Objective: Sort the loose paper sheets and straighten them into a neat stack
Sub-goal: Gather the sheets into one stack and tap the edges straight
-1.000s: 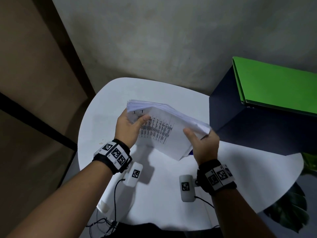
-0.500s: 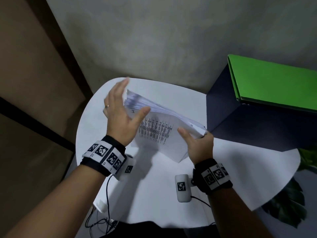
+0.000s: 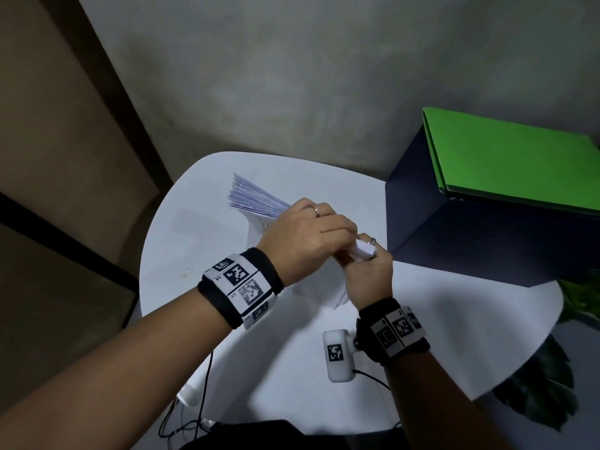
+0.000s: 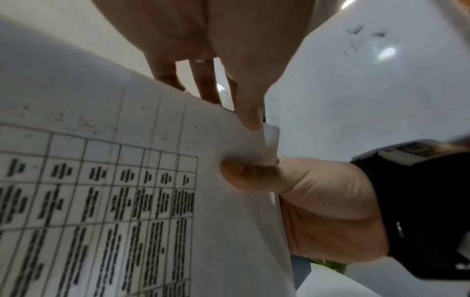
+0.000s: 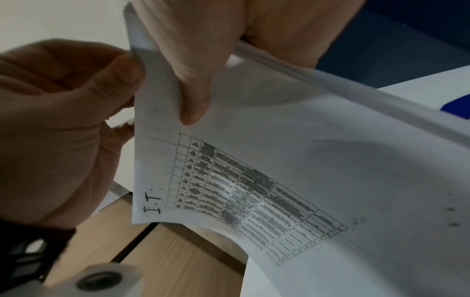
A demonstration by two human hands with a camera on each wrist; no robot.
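A stack of white paper sheets (image 3: 255, 201) is held tilted above the white table (image 3: 454, 319), its far left end fanned out. A printed table fills the near sheet (image 4: 101, 180) (image 5: 279, 191). My left hand (image 3: 328, 233) reaches across the top of the stack and pinches its right end, thumb against the edge (image 5: 124, 74). Right beside it, my right hand (image 3: 367, 271) grips the same end from below, its thumb (image 4: 244, 176) lying on the printed sheet. The two hands touch. The middle of the stack is hidden under my left hand.
A dark blue box (image 3: 470, 241) stands at the table's right, close to my right hand, with a green folder (image 3: 519, 164) on top. The grey wall is just behind. Plant leaves (image 3: 545, 401) sit below the right rim. Cables (image 3: 201, 401) hang at the near edge.
My left hand let go of the stack's left side, lifted with fingers spread, then crossed right and now pinches the stack's right end next to the right hand. The free left end has fanned out.
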